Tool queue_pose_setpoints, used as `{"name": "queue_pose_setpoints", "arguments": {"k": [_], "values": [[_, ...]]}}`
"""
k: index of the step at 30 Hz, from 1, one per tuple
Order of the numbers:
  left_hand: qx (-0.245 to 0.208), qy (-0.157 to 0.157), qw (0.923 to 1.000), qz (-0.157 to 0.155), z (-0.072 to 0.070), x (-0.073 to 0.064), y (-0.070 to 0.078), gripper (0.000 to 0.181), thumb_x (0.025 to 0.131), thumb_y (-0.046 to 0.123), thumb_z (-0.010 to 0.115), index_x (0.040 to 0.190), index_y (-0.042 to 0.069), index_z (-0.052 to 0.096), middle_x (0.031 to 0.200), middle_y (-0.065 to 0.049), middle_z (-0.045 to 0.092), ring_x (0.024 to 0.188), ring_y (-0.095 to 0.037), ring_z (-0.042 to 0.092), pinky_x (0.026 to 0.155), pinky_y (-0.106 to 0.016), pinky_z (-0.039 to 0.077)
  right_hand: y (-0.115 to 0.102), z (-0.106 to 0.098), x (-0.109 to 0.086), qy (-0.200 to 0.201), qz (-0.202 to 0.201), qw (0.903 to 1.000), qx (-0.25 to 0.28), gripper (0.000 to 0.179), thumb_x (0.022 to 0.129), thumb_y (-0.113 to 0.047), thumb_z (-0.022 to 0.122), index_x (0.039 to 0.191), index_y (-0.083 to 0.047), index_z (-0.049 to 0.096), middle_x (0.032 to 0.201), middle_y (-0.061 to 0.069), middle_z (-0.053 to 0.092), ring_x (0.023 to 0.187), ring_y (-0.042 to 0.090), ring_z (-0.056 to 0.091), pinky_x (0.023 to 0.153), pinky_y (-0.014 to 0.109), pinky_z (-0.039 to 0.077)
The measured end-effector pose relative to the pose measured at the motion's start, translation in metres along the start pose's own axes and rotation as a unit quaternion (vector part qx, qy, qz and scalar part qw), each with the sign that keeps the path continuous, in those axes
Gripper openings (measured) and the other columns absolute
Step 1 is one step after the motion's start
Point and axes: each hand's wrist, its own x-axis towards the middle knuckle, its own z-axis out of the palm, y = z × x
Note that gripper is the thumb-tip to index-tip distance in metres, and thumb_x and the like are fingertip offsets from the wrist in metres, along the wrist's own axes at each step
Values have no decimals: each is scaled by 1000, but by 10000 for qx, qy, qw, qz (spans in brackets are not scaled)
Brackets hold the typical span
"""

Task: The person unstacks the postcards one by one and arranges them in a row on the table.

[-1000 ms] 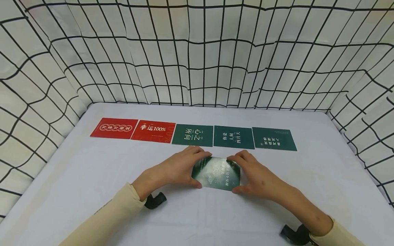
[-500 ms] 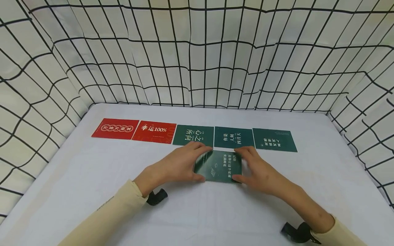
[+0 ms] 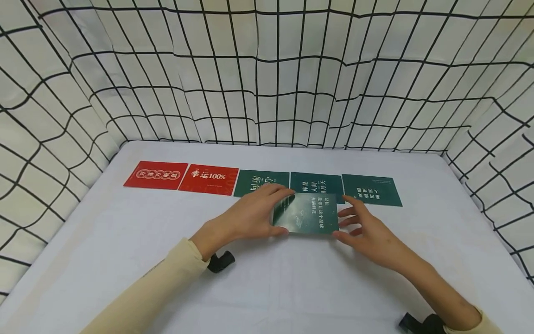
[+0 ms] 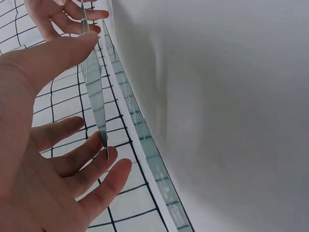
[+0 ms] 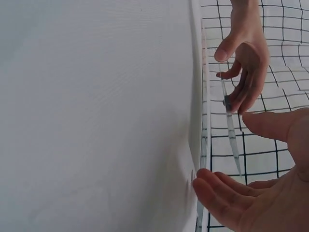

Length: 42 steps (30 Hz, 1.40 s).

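My left hand grips a dark green card printed with white characters and a small planet drawing. In the left wrist view, the thumb is on one edge of this card and the fingers are on the opposite edge. The card is raised off the table and seen nearly edge-on in both wrist views. Beside its right end is my right hand, thumb and fingers spread. A gap shows between these fingers and the card in the right wrist view.
Behind the hands, two red cards and several green cards, including the rightmost green card, lie in a row on the white tabletop. The held card and left hand partly cover the row. Black netting surrounds the table's back and sides.
The held card has moved away from me and slightly right, toward the row. My right hand has let go of its right end and shifted right; the left still grips it.
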Motion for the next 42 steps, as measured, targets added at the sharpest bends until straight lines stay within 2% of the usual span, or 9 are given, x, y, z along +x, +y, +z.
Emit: {"name": "queue_pose_setpoints", "arguments": {"k": [3, 8, 14, 21, 29, 42], "values": [[17, 10, 10000, 41, -1, 8, 4, 86, 82, 47, 85, 155, 18, 48, 155, -4, 52, 145, -24, 48, 116, -45, 49, 6, -6, -2, 81, 19, 9996, 254, 86, 97, -22, 75, 162, -6, 21, 135, 15, 64, 118, 26, 69, 96, 39, 61], [0, 51, 9999, 92, -2, 23, 10, 86, 84, 48, 83, 156, 19, 46, 157, -3, 50, 148, -22, 45, 119, -44, 47, 15, -19, -4, 197, 91, 9936, 1109, 77, 102, -14, 66, 163, -1, 20, 133, 24, 64, 103, 24, 76, 86, 27, 62], [-66, 92, 9999, 131, -3, 41, 19, 86, 85, 51, 81, 156, 19, 46, 158, -1, 49, 148, -19, 44, 117, -43, 48, 26, -33, -10, 408, 245, 9846, 1681, 71, 106, -21, 62, 163, -5, 23, 131, 23, 65, 96, 16, 79, 88, 21, 60], [-52, -7, 9995, 321, 0, 63, 33, 88, 86, 53, 80, 157, 18, 44, 158, -2, 49, 148, -19, 44, 118, -40, 46, 39, -45, -22, 504, 412, 9861, 1527, 66, 107, -28, 60, 161, -8, 28, 121, 11, 71, 99, 17, 78, 88, 19, 59], [40, -85, 9987, 498, 9, 87, 47, 88, 87, 54, 79, 159, 18, 42, 158, -1, 49, 146, -17, 46, 118, -34, 47, 54, -49, -28, 819, 260, 9842, 1549, 63, 107, -23, 60, 158, -1, 31, 110, 1, 73, 95, 15, 78, 88, 16, 58], [156, -17, 9983, 562, 19, 111, 60, 87, 89, 54, 77, 159, 18, 40, 160, -1, 47, 150, -18, 41, 121, -32, 44, 77, -54, -24, 1415, 74, 9620, 2333, 63, 103, -14, 66, 154, 1, 34, 100, -1, 68, 89, 10, 79, 84, 20, 62]]}}
